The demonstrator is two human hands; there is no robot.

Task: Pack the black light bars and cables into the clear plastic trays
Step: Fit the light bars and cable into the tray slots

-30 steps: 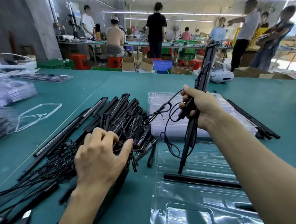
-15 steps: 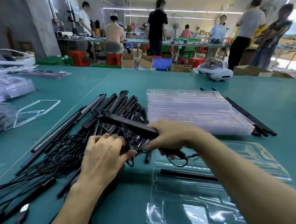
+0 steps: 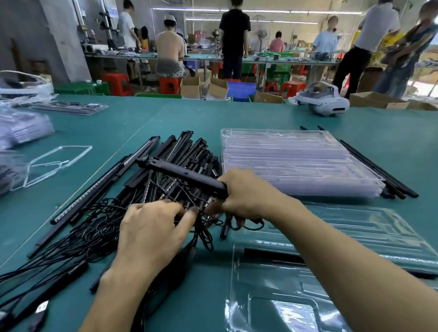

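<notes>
A heap of black light bars (image 3: 177,163) with tangled black cables (image 3: 89,231) lies left of centre on the green table (image 3: 402,151). My right hand (image 3: 247,194) grips one black light bar (image 3: 183,174) at its near end, the bar lying low over the heap and pointing far-left. My left hand (image 3: 152,227) sits on the heap's near edge, its fingers curled into the cables next to my right hand. An open clear plastic tray (image 3: 368,236) lies near right with one black bar (image 3: 268,256) in a slot, partly hidden by my right forearm.
A stack of clear trays (image 3: 296,161) stands beyond the open one, with spare black bars (image 3: 380,172) along its right side. Bagged goods (image 3: 13,126) and a clear frame (image 3: 55,164) lie at the left. A white headset (image 3: 323,102) rests far right. People work at benches behind.
My right hand brought its bar down from upright over the trays to flat across the heap, beside my left hand. My left hand stayed on the cables.
</notes>
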